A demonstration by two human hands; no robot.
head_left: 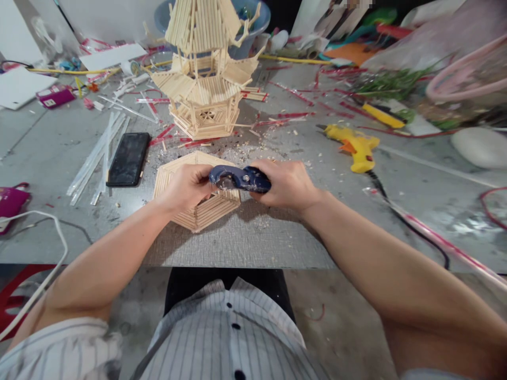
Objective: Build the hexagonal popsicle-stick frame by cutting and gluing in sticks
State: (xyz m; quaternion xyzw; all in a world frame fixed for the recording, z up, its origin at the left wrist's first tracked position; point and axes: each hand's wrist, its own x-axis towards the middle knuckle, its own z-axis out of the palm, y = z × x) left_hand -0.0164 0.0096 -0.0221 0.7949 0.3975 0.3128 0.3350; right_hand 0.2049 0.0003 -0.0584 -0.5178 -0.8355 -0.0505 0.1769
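Note:
My right hand (285, 182) is wrapped round a dark blue hand cutter (241, 179) with a curved jaw and a round pivot. The jaw end points left, toward my left hand (186, 187), whose fingers are pinched right beside it. What those fingers hold, if anything, is too small or hidden to make out. Below both hands lies a flat hexagonal panel of thin wooden sticks (216, 211), partly covered by my left hand. Just behind it stands a tiered stick pagoda (204, 79) with flared roofs.
A black phone (129, 158) and clear glue sticks (95, 155) lie to the left. On the right, a yellow glue gun (356, 148) trails a black cord. Red wrapper strips and stick scraps litter the table (253, 243). Far right sits a pink-rimmed basket (439, 89).

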